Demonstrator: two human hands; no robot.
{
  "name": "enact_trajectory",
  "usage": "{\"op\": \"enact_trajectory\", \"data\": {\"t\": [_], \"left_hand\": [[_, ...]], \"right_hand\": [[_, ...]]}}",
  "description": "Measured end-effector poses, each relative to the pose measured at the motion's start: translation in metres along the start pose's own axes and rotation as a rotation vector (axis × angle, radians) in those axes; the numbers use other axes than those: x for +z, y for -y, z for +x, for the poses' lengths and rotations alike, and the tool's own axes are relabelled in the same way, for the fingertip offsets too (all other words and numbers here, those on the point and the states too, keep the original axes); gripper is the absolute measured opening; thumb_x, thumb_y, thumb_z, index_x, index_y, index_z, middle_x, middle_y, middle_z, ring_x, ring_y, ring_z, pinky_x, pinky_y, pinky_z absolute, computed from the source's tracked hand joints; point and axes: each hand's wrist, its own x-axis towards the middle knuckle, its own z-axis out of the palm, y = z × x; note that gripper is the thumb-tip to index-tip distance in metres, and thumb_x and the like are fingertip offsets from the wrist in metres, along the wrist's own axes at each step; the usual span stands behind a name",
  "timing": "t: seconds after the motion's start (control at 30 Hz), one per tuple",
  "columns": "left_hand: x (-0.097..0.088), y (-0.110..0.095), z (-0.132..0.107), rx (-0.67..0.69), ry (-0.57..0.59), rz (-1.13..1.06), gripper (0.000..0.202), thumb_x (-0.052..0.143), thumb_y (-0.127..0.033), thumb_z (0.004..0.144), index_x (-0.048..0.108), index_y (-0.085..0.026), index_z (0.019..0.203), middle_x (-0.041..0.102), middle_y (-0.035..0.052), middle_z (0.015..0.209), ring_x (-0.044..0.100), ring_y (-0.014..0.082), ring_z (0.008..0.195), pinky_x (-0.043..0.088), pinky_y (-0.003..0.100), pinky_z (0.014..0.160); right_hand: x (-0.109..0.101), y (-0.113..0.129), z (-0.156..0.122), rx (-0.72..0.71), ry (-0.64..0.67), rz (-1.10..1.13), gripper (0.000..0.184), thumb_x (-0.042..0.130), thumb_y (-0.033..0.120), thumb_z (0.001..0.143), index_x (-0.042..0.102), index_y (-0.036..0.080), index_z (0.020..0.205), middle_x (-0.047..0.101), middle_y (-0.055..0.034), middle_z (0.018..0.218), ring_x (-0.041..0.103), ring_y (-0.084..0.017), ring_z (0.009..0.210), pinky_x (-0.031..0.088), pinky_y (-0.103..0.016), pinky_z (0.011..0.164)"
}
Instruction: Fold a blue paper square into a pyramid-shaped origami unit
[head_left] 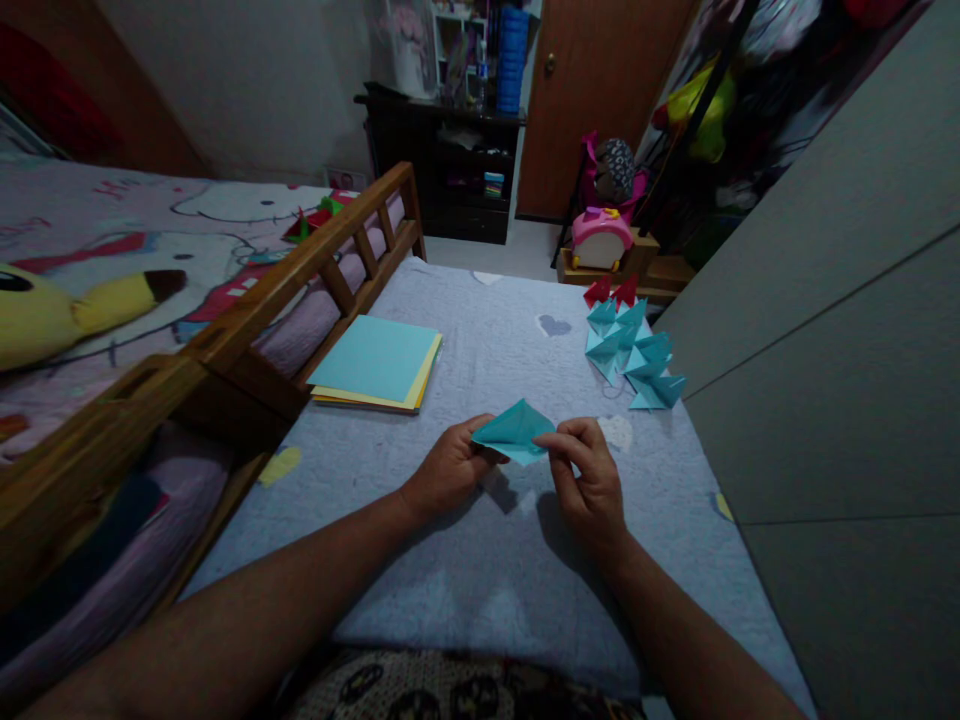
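A partly folded sheet of light-blue origami paper (517,430) is held up a little above the bed, between my two hands. My left hand (454,465) pinches its left corner, thumb on the near side and the other fingers mostly hidden behind. At the right corner, my right hand (589,480) has its index finger laid along the edge, with the remaining fingers curled in. To the left lies a stack of square coloured paper (379,358), light blue on top with yellow beneath. Several folded blue paper pieces (634,350) stand at the far right, with red folded pieces (611,291) behind them.
A wooden bed rail (300,290) runs along the left, with a patterned bed and a yellow plush toy (82,305) beyond. A pale cabinet (840,300) borders the right side. Past the foot end are a dark cabinet (442,170) and a pink toy case (601,240).
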Motion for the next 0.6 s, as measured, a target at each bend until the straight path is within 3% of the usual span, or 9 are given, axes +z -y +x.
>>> {"op": "enact_trajectory", "data": {"t": [0.3, 0.6], "left_hand": [[0.0015, -0.0044, 0.0006, 0.006, 0.001, -0.037, 0.020, 0.075, -0.031, 0.083, 0.073, -0.017, 0.096, 0.069, 0.0038, 0.089, 0.061, 0.0167, 0.081, 0.050, 0.029, 0.078], [0.0032, -0.0089, 0.0017, -0.053, 0.019, -0.173, 0.026, 0.079, -0.031, 0.077, 0.073, -0.014, 0.095, 0.071, 0.0039, 0.087, 0.060, 0.0157, 0.076, 0.049, 0.027, 0.073]], "right_hand": [[0.0030, 0.0032, -0.0005, -0.055, 0.074, -0.005, 0.031, 0.054, 0.006, 0.086, 0.068, 0.027, 0.105, 0.052, -0.0044, 0.098, 0.058, -0.019, 0.088, 0.052, -0.035, 0.073], [0.0018, 0.0017, -0.0031, -0.094, 0.155, -0.011, 0.038, 0.063, 0.011, 0.082, 0.060, 0.027, 0.117, 0.057, -0.0057, 0.104, 0.058, -0.022, 0.095, 0.053, -0.040, 0.079]]}}
